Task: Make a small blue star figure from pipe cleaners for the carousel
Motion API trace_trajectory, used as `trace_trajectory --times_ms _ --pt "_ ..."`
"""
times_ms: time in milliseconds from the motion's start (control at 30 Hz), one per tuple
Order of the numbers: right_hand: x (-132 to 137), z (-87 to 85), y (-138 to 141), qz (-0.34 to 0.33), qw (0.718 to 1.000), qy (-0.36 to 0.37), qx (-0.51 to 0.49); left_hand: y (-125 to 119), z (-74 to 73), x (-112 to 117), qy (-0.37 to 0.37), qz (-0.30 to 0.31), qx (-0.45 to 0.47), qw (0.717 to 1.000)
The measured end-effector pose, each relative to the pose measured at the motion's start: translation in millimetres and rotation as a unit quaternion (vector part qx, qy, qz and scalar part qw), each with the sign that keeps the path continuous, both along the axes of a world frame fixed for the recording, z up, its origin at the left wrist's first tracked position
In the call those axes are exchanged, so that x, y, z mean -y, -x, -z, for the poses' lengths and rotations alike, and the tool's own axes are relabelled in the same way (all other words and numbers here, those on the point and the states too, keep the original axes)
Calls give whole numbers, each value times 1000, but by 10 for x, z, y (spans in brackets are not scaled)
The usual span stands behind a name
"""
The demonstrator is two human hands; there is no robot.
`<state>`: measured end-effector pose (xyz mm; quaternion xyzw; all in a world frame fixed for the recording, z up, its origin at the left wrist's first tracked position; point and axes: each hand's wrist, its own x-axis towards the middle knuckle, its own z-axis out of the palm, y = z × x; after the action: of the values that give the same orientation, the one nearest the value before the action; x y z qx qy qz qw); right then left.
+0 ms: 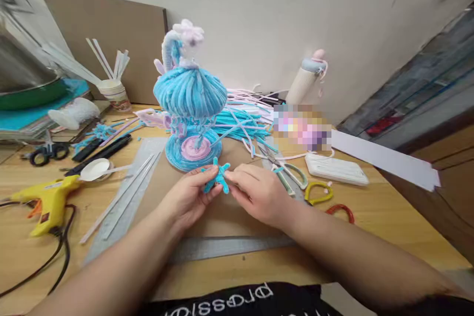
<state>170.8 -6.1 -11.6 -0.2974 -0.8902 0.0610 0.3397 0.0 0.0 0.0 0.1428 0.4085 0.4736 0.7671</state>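
Left hand [196, 185]: thumb over fingers, pinching the left side of a light-blue chenille-stem star [221, 177]. Right hand [257, 190]: fingers curled, thumb and forefinger pinching at the star's right edge; exact grip partly hidden. Near the centre of the frame, directly between both sets of fingertips, in contact with both, so neither hand nearer. Short arms radiating from a bunched middle; no clear long axis, one arm pointing up toward the top of the frame, another down and slightly right.

Below the hands: brown board [255, 219], on a grey cutting mat [225, 248] on the desk [207, 274].

Just beyond, up and left in the frame: coiled blue base [176, 150] with pink centre, under a pleated blue chenille canopy [190, 91]. Upright overall; left hand closer to the base than the right, contact not determinable from this angle.

Further out, behind the base and to its right: loose heap of blue chenille stems [240, 126]. To the right of the right hand: green-handled scissors [294, 170], then yellow-handled pliers [320, 192]. At left of frame: yellow glue gun [52, 202], well apart from both hands.
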Motion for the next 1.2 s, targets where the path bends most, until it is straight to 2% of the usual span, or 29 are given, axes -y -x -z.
trace_trajectory --times_ms 200,333,433,600,967,1100,1200 --pt "-39 36 -24 -26 985 102 -138 52 -23 8 -41 37 24 998" --pt "-56 13 -30 -43 970 132 -199 52 -16 22 -96 77 31 992" --pt "-75 -20 -54 -52 969 132 -201 56 6 31 -139 100 22 985" --pt "-111 -61 -96 -72 973 106 -190 65 41 36 -176 91 -44 979" --pt "-128 -59 -111 -51 983 57 -167 31 57 43 -248 83 -125 957" --pt "-98 -51 -96 -40 983 59 -169 7 49 55 -241 74 -136 958" --pt "-46 -47 -62 -11 981 93 -173 3 39 80 -259 48 -196 944"
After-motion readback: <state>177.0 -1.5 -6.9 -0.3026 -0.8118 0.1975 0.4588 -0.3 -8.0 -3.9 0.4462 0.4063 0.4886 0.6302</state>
